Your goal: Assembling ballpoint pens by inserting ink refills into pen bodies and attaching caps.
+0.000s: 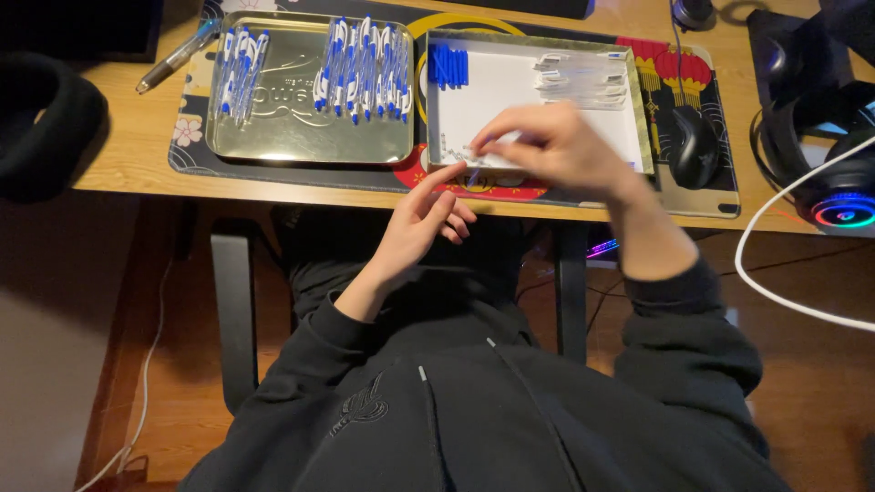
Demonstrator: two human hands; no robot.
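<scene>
My right hand (pixel 551 146) hovers over the near edge of a white-lined tray (pixel 638 100), fingers pinched on a thin clear pen part that is blurred. My left hand (pixel 421 223) is just below the desk edge, fingers loosely curled and apart, holding nothing that I can see. The white tray holds a bunch of blue refills (pixel 448 66) at its far left and clear pen barrels (pixel 583 77) at its far right. Beside it on the left, a gold metal tray (pixel 292 137) carries two groups of blue-and-white pens (pixel 363 68).
A loose pen (pixel 178 56) lies at the far left of the wooden desk (pixel 128 137). A black mouse (pixel 694 146) sits right of the white tray. Headphones with a lit ring (pixel 843 205) and a white cable (pixel 775 292) are at the right. A patterned mat (pixel 191 150) lies under both trays.
</scene>
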